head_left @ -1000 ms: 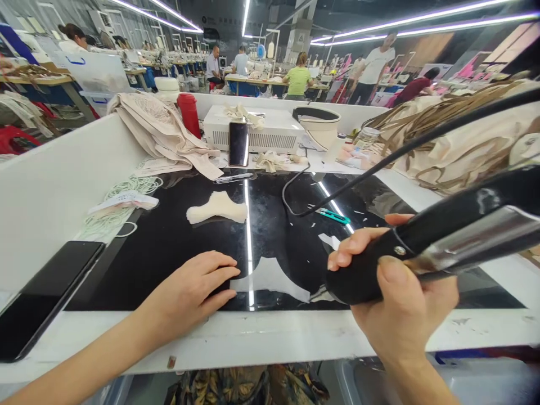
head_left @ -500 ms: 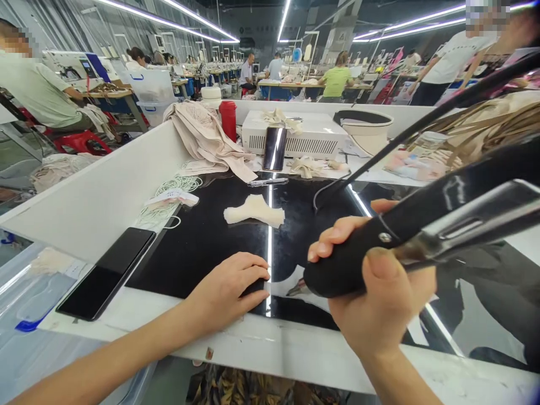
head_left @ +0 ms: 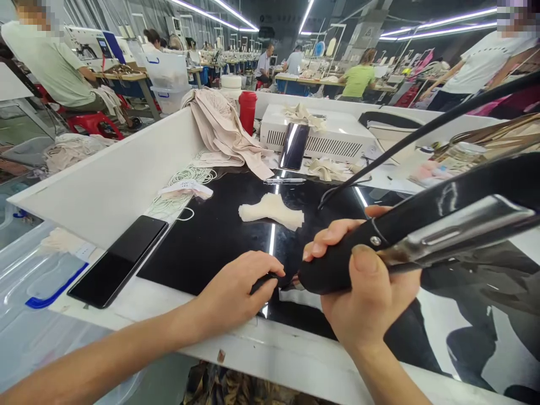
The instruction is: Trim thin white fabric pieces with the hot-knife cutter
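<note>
My right hand point(head_left: 371, 287) is wrapped round the thick black handle of a tool with a shiny metal lever point(head_left: 459, 228). Its thumb presses near the lever's base, and the tool slants up to the right, close to the camera. Low over the glossy black sheet, my left hand point(head_left: 240, 287) has its thumb and fingers curled round a small dark thing I cannot make out. The two hands are close together but apart. Beyond them on the black sheet point(head_left: 202, 247) lies a cream fabric piece point(head_left: 271, 211) with flared ends.
A black phone point(head_left: 118, 261) lies at the left, near pale green cord point(head_left: 185, 188). Behind are folded beige fabric point(head_left: 228, 132), a red bottle point(head_left: 247, 112), a propped phone point(head_left: 294, 146) and a white vented box point(head_left: 337, 140). A black cable point(head_left: 422, 129) crosses at right. Co-workers are farther off.
My left hand has come closer to my right hand. The tool sits slightly lower in view, while the background has shifted rightward with the camera.
</note>
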`<state>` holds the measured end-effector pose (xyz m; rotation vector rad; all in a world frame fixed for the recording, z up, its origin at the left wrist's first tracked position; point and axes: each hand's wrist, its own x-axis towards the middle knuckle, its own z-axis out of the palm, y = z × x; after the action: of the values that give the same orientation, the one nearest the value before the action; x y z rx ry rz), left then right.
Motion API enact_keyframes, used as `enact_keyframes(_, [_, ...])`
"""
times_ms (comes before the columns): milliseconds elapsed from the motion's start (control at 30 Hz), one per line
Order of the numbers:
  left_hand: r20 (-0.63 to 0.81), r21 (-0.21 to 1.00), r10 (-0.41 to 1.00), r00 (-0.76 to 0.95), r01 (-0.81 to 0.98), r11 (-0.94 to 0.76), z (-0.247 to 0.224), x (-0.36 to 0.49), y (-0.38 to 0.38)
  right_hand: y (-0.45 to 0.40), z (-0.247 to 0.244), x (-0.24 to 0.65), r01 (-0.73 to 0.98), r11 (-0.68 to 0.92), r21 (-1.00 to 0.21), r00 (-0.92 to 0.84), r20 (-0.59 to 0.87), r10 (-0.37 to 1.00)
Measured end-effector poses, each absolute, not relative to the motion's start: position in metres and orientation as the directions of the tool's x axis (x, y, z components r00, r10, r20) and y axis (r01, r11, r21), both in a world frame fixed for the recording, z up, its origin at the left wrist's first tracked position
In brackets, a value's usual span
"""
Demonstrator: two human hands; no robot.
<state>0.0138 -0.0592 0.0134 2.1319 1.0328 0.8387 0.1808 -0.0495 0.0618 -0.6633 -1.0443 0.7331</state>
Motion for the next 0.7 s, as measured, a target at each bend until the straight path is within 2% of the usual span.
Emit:
enact_keyframes(233, [0.275,0.741,0.82,0.502,0.433,-0.513,0.012,0.015,-0.059,-0.056,0.064,0.184,-0.316,0.583,-0.748,0.291,0.509,0.81])
enact_keyframes(467, [0.296,0.711,0.803,0.518,0.442,-0.547,0.011,0.016,-0.059,-0.059,0.059,0.181,-0.282,0.558,-0.78,0.291,0.485,0.825])
enact_keyframes(600, [0.313,0.66,0.77,0.555,0.456,-0.597,0.008,0.014,-0.058,-0.06,0.062,0.182,-0.288,0.542,-0.79,0.259,0.481,0.838])
enact_keyframes(700, [0.346,0.578,0.704,0.621,0.45,-0.681,0.007,0.013,-0.059,-0.062,0.07,0.191,-0.286,0.549,-0.786,0.272,0.483,0.833])
